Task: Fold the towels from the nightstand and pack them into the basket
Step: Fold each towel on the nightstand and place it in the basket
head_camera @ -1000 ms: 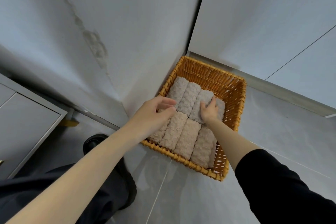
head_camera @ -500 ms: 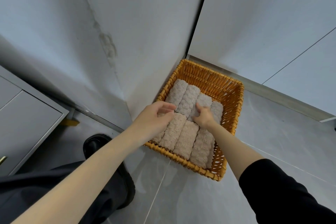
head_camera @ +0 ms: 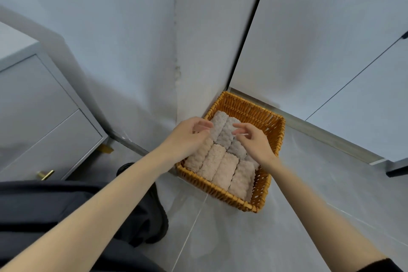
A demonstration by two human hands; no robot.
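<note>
An orange wicker basket stands on the floor in a wall corner. Several rolled beige towels lie packed side by side inside it, in two rows. My left hand hovers over the basket's left edge with loosely curled fingers and holds nothing. My right hand hovers above the back row of towels, fingers relaxed and spread, holding nothing. Both hands cover part of the back row.
A grey nightstand with a gold handle stands at the left. White walls and a cabinet door rise behind the basket. My dark trouser leg and shoe are on the grey tiled floor beside the basket.
My right hand has lifted off the back-row towel it was pressing. Both hands now hover above the basket. The view has shifted, bringing the nightstand further in.
</note>
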